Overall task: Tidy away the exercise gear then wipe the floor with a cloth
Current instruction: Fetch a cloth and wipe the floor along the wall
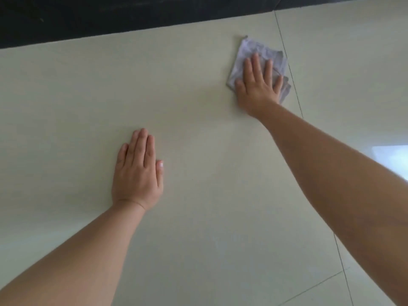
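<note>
one dark band (110, 16) beyond pale floor (198, 217)

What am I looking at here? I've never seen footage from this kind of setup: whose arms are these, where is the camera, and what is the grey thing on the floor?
There is no machine here. The one picture comes from a wide-angle camera worn on a person's head, looking forward and down, so the two bare arms are that person's own. The surface is a pale tiled floor with thin grout lines; a dark band runs along its far edge. The left hand rests flat on the bare tile, holding nothing. The right hand presses, fingers straight, on a crumpled grey cloth, beside a grout line. No exercise gear is in view.
</note>
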Demonstrator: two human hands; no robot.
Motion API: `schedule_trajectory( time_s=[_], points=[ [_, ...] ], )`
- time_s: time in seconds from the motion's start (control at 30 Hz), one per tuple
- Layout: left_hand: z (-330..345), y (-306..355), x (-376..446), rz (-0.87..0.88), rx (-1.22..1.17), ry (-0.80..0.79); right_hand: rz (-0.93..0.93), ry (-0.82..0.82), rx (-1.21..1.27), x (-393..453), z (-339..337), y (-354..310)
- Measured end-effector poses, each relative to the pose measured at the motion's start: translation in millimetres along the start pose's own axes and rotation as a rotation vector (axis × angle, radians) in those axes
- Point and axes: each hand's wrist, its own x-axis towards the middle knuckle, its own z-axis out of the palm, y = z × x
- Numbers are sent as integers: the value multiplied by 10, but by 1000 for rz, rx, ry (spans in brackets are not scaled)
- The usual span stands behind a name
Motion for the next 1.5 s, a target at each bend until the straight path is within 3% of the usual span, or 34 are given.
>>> schedule_trajectory(
  time_s=[0.13, 0.23, 0.3, 0.43, 0.57, 0.63, 0.73, 0.8, 0.87, 1.07, 1.13, 1.2, 1.37, 1.5],
  points=[
    [-46, 18, 10, 9, 4, -39, -304, -3, -95, -605, 386, -370],
    [-64, 20, 5, 5, 9, -69, -506, 133, -168, -1393, 837, -256],
    [-67, 14, -5, 3, -9, -71, -584, 100, -178, -1876, 1132, -46],
    [-99, 42, -35, -36, -82, -93, -593, 30, -270, -2609, 1398, 689],
    [-169, 68, -48, -60, -130, -171, -644, -71, -392, -2740, 1280, 1242],
    [-178, 43, -53, -57, -145, -192, -647, -238, -430, -2659, 1019, 1157],
    [-205, 49, -82, -40, -151, -210, -632, -341, -585, -2640, 686, 890],
    [-214, 48, -79, -45, -163, -211, -747, -362, -650, -2684, 732, 889],
    [-224, 56, -99, -47, -176, -212, -625, -433, -596, -2754, 743, 851],
    [-231, 127, -124, -95, -118, -198, -545, -198, -467, -2871, 1195, 1151],
    [-290, 221, -148, -133, -90, -205, -495, -215, -449, -2879, 1251, 1221],
    [-368, 382, -191, -102, -85, -206, -369, -225, -413, -2919, 1257, 1395],
    [-466, 1092, -177, 223, 40, -330, 67, -292, -198, -3024, 1049, 2291],
    [-384, 1528, -126, 203, 77, -400, 299, -184, 27, -2386, 787, 2543]
  ],
)
